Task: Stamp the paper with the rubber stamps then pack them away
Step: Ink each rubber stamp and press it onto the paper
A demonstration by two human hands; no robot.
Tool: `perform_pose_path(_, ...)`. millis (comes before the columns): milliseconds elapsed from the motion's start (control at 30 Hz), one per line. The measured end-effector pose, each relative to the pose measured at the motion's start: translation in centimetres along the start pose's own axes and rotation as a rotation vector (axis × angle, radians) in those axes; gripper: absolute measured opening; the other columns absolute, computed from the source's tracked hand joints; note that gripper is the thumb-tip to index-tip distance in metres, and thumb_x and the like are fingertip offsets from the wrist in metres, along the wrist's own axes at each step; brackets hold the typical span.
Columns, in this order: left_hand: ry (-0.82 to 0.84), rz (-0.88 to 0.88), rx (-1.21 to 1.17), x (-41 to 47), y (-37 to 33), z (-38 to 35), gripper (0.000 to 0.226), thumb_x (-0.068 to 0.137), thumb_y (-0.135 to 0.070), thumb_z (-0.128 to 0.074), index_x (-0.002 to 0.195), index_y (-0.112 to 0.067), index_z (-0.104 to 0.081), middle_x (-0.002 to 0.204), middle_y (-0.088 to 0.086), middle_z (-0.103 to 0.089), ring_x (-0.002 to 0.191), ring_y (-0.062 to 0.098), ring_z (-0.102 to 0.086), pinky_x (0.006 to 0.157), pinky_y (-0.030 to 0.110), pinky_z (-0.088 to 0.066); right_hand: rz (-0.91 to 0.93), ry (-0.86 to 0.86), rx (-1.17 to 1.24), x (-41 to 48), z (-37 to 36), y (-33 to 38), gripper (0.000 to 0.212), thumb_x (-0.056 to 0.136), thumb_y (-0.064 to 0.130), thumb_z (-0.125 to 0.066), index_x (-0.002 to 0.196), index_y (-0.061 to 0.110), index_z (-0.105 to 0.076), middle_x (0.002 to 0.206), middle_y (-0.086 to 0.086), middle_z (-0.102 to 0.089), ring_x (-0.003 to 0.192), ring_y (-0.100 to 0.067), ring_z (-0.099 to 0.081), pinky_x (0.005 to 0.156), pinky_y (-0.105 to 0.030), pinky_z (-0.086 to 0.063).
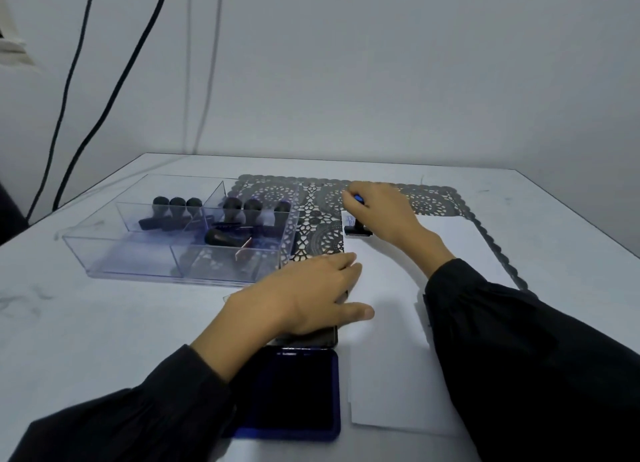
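Note:
A white sheet of paper (391, 340) lies on the table, its far end over a lace mat. My right hand (384, 212) grips a rubber stamp (358, 230) by its handle, with the stamp's black base down on the paper's far left corner. My left hand (308, 295) rests flat with straight fingers, palm over the raised lid of the ink pad and fingertips at the paper's left edge. The open blue ink pad (294, 392) sits in front of that hand. Several black-handled stamps (228, 215) stand or lie in a clear tray.
The clear divided tray (138, 253) stands at the left, its near compartments holding nothing. A grey lace mat (429, 201) lies under the paper's far end. Black cables (69, 90) hang down the wall at the back left.

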State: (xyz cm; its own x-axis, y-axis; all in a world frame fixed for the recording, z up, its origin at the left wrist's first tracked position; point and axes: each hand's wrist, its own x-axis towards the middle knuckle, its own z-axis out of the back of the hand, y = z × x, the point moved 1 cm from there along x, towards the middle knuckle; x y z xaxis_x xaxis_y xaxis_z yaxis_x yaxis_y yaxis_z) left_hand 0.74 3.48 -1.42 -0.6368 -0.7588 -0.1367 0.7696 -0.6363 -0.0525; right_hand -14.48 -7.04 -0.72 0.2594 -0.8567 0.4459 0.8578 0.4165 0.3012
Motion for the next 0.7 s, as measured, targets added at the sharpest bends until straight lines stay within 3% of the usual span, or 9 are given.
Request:
perform_pose_path(100, -0.032, -0.015, -0.012, -0.1, -0.1, 0.0, 0.104, 0.064, -0.078, -0.007, 0.134, -0.009, -0.042, 0.144, 0.004, -0.035, 0.13, 0.02, -0.038, 0.102, 0.04, -0.039, -0.001, -0.006, -0.059, 0.0, -0.7, -0.2, 0.031, 0.095, 0.026, -0.041, 0.068, 0.012, -0.044, 0.054, 0.001, -0.042, 0.05, -0.016, -0.034, 0.048, -0.029, -0.025)
perform_pose_path(167, -0.041, -0.013, -0.021, 0.0, -0.1, 0.0, 0.105, 0.063, -0.078, -0.006, 0.135, -0.009, -0.042, 0.144, 0.004, -0.035, 0.13, 0.02, -0.038, 0.102, 0.04, -0.039, -0.008, -0.027, -0.055, -0.1, -1.2, -0.3, 0.032, 0.095, 0.026, -0.04, 0.066, 0.013, -0.04, 0.052, 0.001, -0.039, 0.048, -0.016, -0.031, 0.048, -0.029, -0.025)
perform_pose_path(267, -0.013, 0.006, -0.021, 0.0, -0.3, 0.1, 0.088, 0.081, -0.075, -0.024, 0.136, -0.008, -0.041, 0.146, 0.004, -0.033, 0.131, 0.02, -0.037, 0.103, 0.04, -0.037, -0.044, -0.065, -0.04, -0.2, -1.6, -0.2, 0.032, 0.094, 0.026, -0.041, 0.065, 0.014, -0.038, 0.05, 0.002, -0.035, 0.046, -0.015, -0.029, 0.049, -0.031, -0.026)
perform_pose_path(333, -0.001, 0.006, -0.035, 0.0, -0.4, 0.2, 0.072, 0.092, -0.063, -0.036, 0.137, -0.008, -0.04, 0.147, 0.004, -0.032, 0.132, 0.02, -0.036, 0.104, 0.04, -0.036, -0.056, -0.092, -0.038, -0.4, -1.7, -0.1, 0.031, 0.094, 0.026, -0.041, 0.065, 0.014, -0.039, 0.051, 0.0, -0.041, 0.047, -0.016, -0.032, 0.05, -0.031, -0.027)
perform_pose_path(533, 0.019, 0.016, -0.028, -0.1, -0.6, 0.4, 0.067, 0.093, -0.059, -0.038, 0.136, -0.007, -0.041, 0.147, 0.005, -0.032, 0.13, 0.021, -0.038, 0.102, 0.041, -0.038, -0.036, -0.121, -0.036, -1.2, -1.7, 0.0, 0.029, 0.095, 0.025, -0.042, 0.066, 0.017, -0.041, 0.058, -0.005, -0.055, 0.052, -0.021, -0.042, 0.052, -0.033, -0.033)
perform_pose_path(633, 0.01, 0.012, -0.03, -0.1, -0.5, 0.4, 0.067, 0.093, -0.059, -0.038, 0.136, -0.008, -0.04, 0.147, 0.004, -0.032, 0.131, 0.021, -0.038, 0.102, 0.041, -0.038, -0.073, -0.062, -0.023, -0.8, -1.4, 0.2, 0.035, 0.094, 0.024, -0.042, 0.061, 0.022, -0.033, 0.053, 0.001, -0.048, 0.049, -0.017, -0.037, 0.049, -0.031, -0.028)
perform_pose_path(700, -0.011, 0.008, -0.023, -0.2, -0.4, 0.2, 0.068, 0.093, -0.06, -0.037, 0.139, -0.009, -0.038, 0.149, 0.003, -0.031, 0.133, 0.02, -0.035, 0.105, 0.039, -0.036, -0.104, -0.014, -0.005, -0.5, -1.1, 0.1, 0.034, 0.095, 0.026, -0.042, 0.062, 0.018, -0.038, 0.053, 0.002, -0.042, 0.049, -0.016, -0.034, 0.05, -0.03, -0.025)
